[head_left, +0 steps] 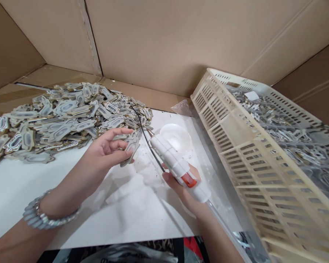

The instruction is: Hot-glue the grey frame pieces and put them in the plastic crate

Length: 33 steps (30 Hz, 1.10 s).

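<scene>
Nearest to me, a beaded bracelet (44, 217) is sitting on the left wrist. Ahead of it my left hand (106, 151) is pinching a flat ornate piece (130, 149) between thumb and fingertips, over the white sheet (16, 190). Right of that pinch my right hand (179, 186) is wrapping tight around a white glue gun (171, 159) — its nozzle is pointing up-left, ending near the pinched piece. Just beyond the nozzle a white dish (178, 135) is sitting. Beyond the pinch a pile of like pieces (63, 113) is spreading — and right of the gun a slatted crate (230, 146) is standing, holding more of them.
</scene>
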Each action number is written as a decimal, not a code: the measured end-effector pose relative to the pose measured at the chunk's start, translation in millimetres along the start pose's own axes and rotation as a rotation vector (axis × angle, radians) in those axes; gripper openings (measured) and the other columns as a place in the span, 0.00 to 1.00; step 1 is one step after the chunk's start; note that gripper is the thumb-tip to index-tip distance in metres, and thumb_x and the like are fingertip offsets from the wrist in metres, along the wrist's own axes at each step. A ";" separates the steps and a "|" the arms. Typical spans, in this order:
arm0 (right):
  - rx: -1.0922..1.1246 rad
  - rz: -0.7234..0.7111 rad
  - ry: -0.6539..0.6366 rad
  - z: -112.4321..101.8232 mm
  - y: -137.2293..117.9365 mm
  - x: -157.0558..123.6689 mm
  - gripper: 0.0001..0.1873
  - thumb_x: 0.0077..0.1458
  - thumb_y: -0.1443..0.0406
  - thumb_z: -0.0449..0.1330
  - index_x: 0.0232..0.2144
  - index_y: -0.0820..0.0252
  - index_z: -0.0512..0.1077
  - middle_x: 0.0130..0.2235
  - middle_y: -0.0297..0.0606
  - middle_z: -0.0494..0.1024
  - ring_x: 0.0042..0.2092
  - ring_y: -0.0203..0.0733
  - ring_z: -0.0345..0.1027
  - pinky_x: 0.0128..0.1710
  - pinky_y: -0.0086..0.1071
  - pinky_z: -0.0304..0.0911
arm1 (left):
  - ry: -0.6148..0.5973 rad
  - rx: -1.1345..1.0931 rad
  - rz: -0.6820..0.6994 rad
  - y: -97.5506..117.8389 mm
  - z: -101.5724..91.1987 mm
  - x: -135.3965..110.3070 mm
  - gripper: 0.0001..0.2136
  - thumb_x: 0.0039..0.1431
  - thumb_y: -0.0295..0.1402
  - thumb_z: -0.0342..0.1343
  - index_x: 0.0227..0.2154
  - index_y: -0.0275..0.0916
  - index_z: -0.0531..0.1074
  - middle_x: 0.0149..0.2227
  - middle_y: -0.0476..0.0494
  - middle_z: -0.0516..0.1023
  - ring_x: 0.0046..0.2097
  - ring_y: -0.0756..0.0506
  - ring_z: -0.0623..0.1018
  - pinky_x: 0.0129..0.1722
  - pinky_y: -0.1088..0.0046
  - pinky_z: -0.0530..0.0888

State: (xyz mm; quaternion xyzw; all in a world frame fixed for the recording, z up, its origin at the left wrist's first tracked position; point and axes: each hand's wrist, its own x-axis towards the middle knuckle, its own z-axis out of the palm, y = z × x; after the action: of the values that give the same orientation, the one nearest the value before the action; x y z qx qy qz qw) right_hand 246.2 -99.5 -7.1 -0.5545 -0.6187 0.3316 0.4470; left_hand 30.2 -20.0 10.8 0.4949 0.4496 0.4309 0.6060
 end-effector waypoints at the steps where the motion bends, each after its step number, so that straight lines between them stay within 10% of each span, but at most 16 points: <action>1: 0.000 0.014 0.013 -0.4 0.7 -0.4 0.04 0.56 0.62 0.62 0.32 0.56 0.72 0.31 0.33 0.75 0.31 0.39 0.70 0.31 0.32 0.65 | 0.009 0.006 0.003 0.3 1.1 0.0 0.25 0.42 0.37 0.71 0.46 0.47 0.78 0.25 0.53 0.73 0.24 0.52 0.73 0.23 0.80 0.71; 17: 0.054 -0.099 -0.200 0.1 11.8 -2.7 0.04 0.53 0.69 0.64 0.33 0.56 0.73 0.33 0.31 0.76 0.33 0.36 0.70 0.33 0.27 0.62 | 0.287 0.110 0.271 2.3 -7.7 6.4 0.16 0.42 0.34 0.71 0.37 0.44 0.81 0.30 0.50 0.71 0.31 0.52 0.71 0.27 0.83 0.72; 33: 0.033 -0.075 -0.227 -0.2 7.4 -1.8 0.02 0.53 0.66 0.61 0.32 0.57 0.74 0.32 0.34 0.77 0.33 0.38 0.70 0.33 0.29 0.63 | 0.288 0.277 0.480 1.6 -10.5 -1.0 0.13 0.49 0.34 0.69 0.40 0.47 0.81 0.30 0.52 0.78 0.28 0.52 0.76 0.30 0.80 0.79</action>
State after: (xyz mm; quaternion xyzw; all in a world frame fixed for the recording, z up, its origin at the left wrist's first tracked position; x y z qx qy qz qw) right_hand 249.3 -100.1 -14.1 -0.4825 -0.6802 0.3854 0.3950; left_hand 19.6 -18.5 11.4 0.5986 0.4554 0.5621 0.3440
